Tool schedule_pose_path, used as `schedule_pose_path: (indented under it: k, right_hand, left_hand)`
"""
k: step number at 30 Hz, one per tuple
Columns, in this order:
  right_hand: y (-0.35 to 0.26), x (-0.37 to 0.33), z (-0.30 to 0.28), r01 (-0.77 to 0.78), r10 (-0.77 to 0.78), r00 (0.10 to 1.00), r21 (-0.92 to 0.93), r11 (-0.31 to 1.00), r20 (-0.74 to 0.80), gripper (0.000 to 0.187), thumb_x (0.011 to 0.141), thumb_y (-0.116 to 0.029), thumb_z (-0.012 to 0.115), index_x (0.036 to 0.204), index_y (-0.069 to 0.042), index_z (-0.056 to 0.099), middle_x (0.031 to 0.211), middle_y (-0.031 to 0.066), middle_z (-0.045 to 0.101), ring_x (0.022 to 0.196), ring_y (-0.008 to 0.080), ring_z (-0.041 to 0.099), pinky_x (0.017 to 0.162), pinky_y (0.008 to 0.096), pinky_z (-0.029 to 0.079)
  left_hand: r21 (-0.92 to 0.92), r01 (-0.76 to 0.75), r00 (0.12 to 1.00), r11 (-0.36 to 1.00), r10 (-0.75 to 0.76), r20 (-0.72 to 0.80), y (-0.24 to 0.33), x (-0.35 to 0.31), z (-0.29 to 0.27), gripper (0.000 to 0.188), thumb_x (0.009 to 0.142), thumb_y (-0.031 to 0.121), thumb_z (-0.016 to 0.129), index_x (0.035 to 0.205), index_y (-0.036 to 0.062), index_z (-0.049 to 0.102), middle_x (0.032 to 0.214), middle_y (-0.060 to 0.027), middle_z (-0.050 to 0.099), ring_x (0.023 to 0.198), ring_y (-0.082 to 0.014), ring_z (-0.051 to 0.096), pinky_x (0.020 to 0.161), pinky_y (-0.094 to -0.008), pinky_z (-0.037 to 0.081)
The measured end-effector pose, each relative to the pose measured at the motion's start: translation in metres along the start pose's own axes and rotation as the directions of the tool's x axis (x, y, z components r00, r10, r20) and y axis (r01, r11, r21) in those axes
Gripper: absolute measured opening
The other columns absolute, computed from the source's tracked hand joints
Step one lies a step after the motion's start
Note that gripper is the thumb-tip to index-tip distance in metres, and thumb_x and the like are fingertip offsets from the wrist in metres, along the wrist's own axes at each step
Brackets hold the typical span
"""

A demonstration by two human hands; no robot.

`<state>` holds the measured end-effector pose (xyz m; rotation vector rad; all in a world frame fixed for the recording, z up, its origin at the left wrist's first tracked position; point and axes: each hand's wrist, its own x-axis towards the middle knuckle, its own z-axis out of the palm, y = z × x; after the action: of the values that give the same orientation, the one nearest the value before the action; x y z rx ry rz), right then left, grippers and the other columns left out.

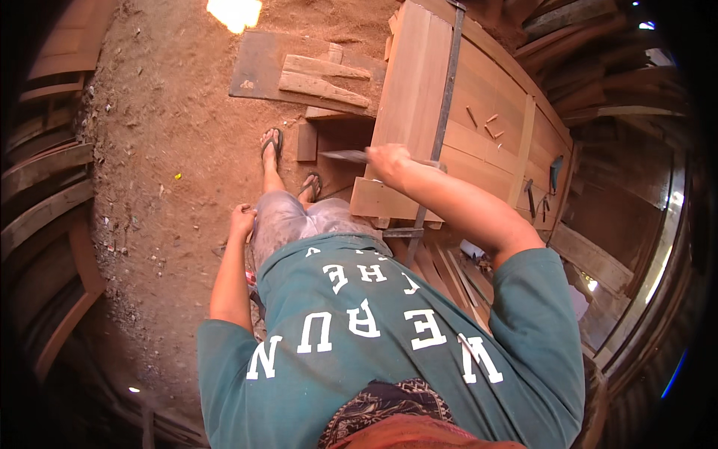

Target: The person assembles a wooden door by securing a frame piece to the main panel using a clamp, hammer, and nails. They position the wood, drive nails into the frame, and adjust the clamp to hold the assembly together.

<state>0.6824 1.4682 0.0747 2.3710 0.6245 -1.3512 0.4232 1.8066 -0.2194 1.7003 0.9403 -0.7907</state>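
My right hand (pixel 389 161) is closed around a tool with a pointed grey blade (pixel 345 156), blurred by motion; its handle end sticks out past my palm. Below that hand lies the near edge of a large panelled wooden door (pixel 407 90). A long metal bar clamp (pixel 449 82) runs across the door, its lower end near a protruding wooden block (pixel 381 200). Hanging beside my thigh, my left hand (pixel 241 222) has its fingers curled; whether anything is in them is hidden.
Small wooden pegs (pixel 491 129) and a blue-handled tool (pixel 555 173) lie on the door. Ahead on the dirt floor (pixel 164 165), a board (pixel 258 67) carries rough wood pieces (pixel 321 90). Timber (pixel 52 187) stands at the left; more planks (pixel 456 277) lie beneath the door.
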Motion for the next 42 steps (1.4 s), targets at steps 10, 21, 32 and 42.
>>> schedule_pose_path:
  k: [10,21,32,42]
  right_hand:
    - [0.078,-0.061,0.155,0.021,0.412,0.909,0.995,0.098,-0.059,0.041,0.099,-0.035,0.063,0.116,0.000,0.052,0.071,0.0105,0.062,0.052,0.0204,0.065,0.048,0.0362,0.052]
    - [0.158,-0.099,0.392,-0.059,0.916,0.369,0.987,-0.147,0.158,0.037,0.087,-0.028,0.074,0.108,-0.002,0.058,0.069,0.0105,0.063,0.060,0.0286,0.067,0.057,0.0427,0.056]
    - [-0.017,-0.066,0.262,-0.189,0.808,0.506,0.875,0.446,-0.302,0.070,0.087,-0.003,0.060,0.152,-0.024,0.046,0.159,0.0181,0.030,0.144,0.0431,0.032,0.114,0.0668,0.028]
    - [-0.060,-0.033,0.227,-0.311,0.837,0.508,0.863,0.398,-0.203,0.062,0.096,-0.009,0.053,0.155,-0.025,0.042,0.166,0.0079,0.024,0.151,0.0384,0.024,0.116,0.0694,0.022]
  left_hand:
    - [0.224,-0.029,0.999,0.974,0.033,-0.014,0.003,-0.022,-0.042,0.045,0.085,0.014,0.075,0.125,-0.0036,0.065,0.111,-0.0172,0.073,0.100,-0.0235,0.070,0.088,-0.0357,0.056]
    - [0.422,-0.042,0.999,0.906,0.042,0.008,0.038,-0.077,-0.054,0.041,0.089,0.012,0.070,0.125,-0.0060,0.064,0.107,-0.0180,0.074,0.096,-0.0234,0.071,0.084,-0.0349,0.057]
    - [0.566,-0.192,0.979,0.802,0.117,0.167,0.121,-0.044,-0.048,0.036,0.092,0.015,0.068,0.123,-0.0041,0.067,0.110,-0.0187,0.074,0.098,-0.0233,0.071,0.085,-0.0338,0.056]
    - [0.577,-0.283,0.950,0.766,0.140,0.279,0.190,-0.019,-0.086,0.044,0.093,0.016,0.067,0.132,-0.0022,0.062,0.115,-0.0203,0.071,0.094,-0.0249,0.070,0.076,-0.0364,0.058]
